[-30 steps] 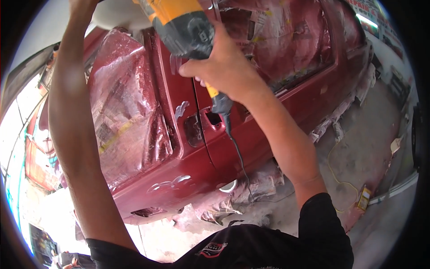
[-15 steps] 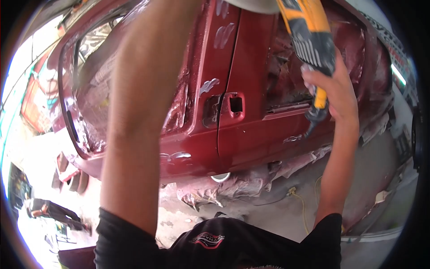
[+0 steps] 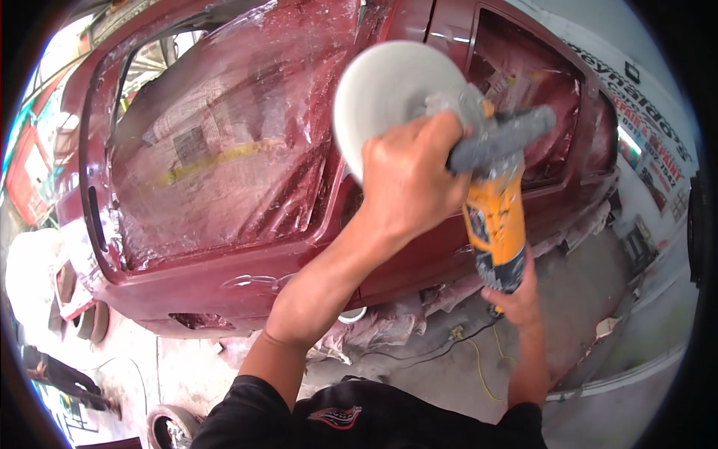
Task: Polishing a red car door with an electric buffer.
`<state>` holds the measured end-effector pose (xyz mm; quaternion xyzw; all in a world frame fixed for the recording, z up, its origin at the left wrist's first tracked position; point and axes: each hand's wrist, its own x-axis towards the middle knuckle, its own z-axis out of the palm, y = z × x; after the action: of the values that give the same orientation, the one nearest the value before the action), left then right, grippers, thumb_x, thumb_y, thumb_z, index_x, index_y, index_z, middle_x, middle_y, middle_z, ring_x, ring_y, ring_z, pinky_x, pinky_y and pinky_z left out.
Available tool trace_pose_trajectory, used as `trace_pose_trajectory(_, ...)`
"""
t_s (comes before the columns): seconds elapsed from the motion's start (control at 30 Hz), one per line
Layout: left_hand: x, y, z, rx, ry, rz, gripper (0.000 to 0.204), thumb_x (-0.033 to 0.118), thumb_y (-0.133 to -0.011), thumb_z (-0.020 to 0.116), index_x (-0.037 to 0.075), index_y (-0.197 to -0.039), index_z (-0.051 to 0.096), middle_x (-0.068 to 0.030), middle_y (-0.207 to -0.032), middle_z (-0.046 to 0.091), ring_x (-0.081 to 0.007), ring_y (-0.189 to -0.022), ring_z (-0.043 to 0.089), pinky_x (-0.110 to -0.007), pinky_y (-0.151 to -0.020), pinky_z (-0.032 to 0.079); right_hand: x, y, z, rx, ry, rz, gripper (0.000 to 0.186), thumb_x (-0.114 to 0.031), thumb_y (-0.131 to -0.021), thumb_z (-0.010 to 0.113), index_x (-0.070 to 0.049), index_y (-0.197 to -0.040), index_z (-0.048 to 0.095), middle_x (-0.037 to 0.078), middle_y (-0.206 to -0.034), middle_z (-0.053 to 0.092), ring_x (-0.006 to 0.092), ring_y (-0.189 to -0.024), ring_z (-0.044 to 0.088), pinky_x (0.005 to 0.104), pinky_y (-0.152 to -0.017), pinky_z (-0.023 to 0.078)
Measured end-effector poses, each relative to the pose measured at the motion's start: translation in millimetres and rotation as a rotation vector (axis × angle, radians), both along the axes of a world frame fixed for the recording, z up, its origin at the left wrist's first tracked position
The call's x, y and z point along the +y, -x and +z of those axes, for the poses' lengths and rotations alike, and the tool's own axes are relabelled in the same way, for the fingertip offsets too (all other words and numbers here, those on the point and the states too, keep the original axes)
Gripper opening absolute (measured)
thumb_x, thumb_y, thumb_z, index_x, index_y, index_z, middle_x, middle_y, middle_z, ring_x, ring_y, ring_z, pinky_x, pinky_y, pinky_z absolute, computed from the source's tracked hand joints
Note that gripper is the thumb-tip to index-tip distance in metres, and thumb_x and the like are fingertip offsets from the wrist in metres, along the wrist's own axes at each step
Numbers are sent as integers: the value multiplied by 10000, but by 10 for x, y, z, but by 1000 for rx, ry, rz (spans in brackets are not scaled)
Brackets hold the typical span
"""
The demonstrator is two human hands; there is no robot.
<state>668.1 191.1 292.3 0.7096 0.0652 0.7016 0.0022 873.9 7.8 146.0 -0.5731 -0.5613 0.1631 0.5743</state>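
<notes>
While the left hand is closed around the dark side handle of the polisher, the right hand grips the rear end of its yellow-and-black body. The polisher is located right of centre in the frame, with its body running downward from the head. The round white pad is at the upper centre, in front of the side of the red car; contact between pad and car cannot be determined from this view.

Wrinkled plastic and newspaper sheeting covers the window opening at the upper left. Pale marks show on the car body below it. A yellow cord lies on the floor at the lower right, near a black cord. A tyre is at the lower left edge, and a printed banner hangs at the upper right.
</notes>
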Motion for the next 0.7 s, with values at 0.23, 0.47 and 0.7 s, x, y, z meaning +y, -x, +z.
trace_pose_trajectory(0.23, -113, 365, -238, 94, 103, -46, 211, 68, -780, 775, 40, -740, 570, -147, -624, 589, -330, -549, 636, -377, -494, 475, -283, 446, -206, 87, 98, -67, 1042, -2, -671, 803, 9, -1552, 247, 162, -1456, 474, 257, -1372, 448, 402, -1147, 348)
trace_pose_trajectory(0.47, 145, 170, 315, -9, 3, 3, 118, 41, -725, 715, 22, -780, 612, -177, -621, 621, -378, -600, 666, -415, -535, 517, -128, 368, 370, 16, 64, -90, 967, -2, -676, 788, 9, -1518, 313, 122, -1363, 536, 216, -1260, 524, 377, -1098, 393)
trace_pose_trajectory(0.7, 333, -273, 1059, -58, -56, 108, 130, 107, -684, 716, 26, -764, 653, -197, -622, 646, -404, -594, 660, -486, -569, 526, 264, -53, 1015, 138, 82, -15, 891, 51, -697, 752, -17, -1488, 348, 70, -1129, 622, 135, -923, 628, 302, -790, 538)
